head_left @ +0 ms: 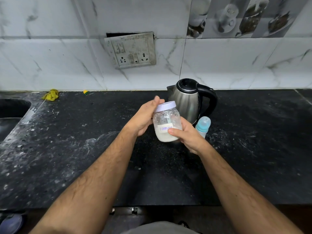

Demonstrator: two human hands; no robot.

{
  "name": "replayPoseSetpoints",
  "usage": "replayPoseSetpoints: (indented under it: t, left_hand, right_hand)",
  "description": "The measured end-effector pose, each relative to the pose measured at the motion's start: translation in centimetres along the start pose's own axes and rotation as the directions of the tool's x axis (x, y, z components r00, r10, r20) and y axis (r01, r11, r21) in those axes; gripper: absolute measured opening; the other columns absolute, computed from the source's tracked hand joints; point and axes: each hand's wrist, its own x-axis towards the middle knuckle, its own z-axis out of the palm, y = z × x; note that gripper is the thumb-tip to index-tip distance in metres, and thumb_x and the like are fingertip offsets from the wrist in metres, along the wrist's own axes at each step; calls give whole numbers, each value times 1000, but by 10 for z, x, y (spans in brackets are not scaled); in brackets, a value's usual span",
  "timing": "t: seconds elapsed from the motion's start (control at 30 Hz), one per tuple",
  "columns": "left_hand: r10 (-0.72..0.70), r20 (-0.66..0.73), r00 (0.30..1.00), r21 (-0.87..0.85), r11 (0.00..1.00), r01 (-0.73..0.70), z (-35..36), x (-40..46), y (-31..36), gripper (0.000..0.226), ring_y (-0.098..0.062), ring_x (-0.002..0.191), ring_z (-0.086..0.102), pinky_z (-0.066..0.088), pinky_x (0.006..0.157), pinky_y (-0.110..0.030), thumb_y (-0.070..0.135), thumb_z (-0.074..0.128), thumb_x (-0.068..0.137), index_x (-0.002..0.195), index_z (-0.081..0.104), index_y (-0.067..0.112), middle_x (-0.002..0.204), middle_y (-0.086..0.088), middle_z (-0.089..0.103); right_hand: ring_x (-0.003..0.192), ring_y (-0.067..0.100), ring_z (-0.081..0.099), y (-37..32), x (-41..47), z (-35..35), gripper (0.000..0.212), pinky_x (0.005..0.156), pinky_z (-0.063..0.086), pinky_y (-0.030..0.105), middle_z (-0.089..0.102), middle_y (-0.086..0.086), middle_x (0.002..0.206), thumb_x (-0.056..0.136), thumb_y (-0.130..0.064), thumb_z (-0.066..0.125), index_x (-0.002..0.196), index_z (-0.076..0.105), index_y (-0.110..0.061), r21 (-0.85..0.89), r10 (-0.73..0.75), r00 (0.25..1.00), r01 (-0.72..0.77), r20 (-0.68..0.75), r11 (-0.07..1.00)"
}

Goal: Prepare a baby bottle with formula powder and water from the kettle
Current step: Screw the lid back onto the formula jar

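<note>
Both hands held the formula jar above the dark worktop: the right hand curled round its lower body, thumb across the label, while the left hand cupped its white lid. The kettle and baby bottle stood just behind

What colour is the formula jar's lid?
Pale lilac-white lid, seen in the head view.

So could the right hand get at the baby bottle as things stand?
Probably not yet: the right hand grips the formula jar. The baby bottle stands just behind it, unobstructed, once the jar is set down.
</note>
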Motion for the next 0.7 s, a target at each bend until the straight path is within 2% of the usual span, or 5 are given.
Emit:
replayPoseSetpoints:
  t: [0.1,0.3,0.5,0.63,0.7]
  left_hand:
    - [39,-17,999,54,998,-38,2,1,0,34,-14,89,67,54,85,-33,35,61,95,118,64,11,99,-5,71]
    - [61,99,993,72,995,-68,-8,-2,6,41,-20,97,67,54,91,-35,33,65,82,117,68,10,107,-11,72]
    - [54,191,980,-43,998,-46,-16,-3,5,91,-24,115,63,51,101,-41,56,87,58,133,57,14,130,-15,64]
    - [85,-26,996,-13,996,-86,-20,-2,-2,47,-10,90,68,53,90,-34,24,72,86,129,59,8,103,-1,73]
    - [75,-39,996,24,997,-75,-21,-3,-3,33,-8,92,68,51,94,-35,21,64,91,123,63,12,107,-1,73]
  right_hand:
    - [116,25,63,1,-2,3,72,101,49,42,66,14,126,70,-32,81,133,52,-11,-43,-11,1000,12,18,999]
    - [113,23,63,-2,-11,7,65,92,53,35,67,10,124,73,-30,76,132,53,-14,64,28,994,-35,103,997]
    - [117,24,61,-4,-10,9,82,94,52,37,65,10,128,68,-41,84,137,50,-15,133,39,988,-59,152,989]
    - [112,18,64,-3,-11,5,66,86,54,29,68,5,123,72,-24,75,133,52,-18,145,-2,997,-10,79,989]
    - [111,18,65,0,-9,5,65,88,54,29,69,5,121,71,-24,77,131,54,-18,89,-29,1000,28,11,996]
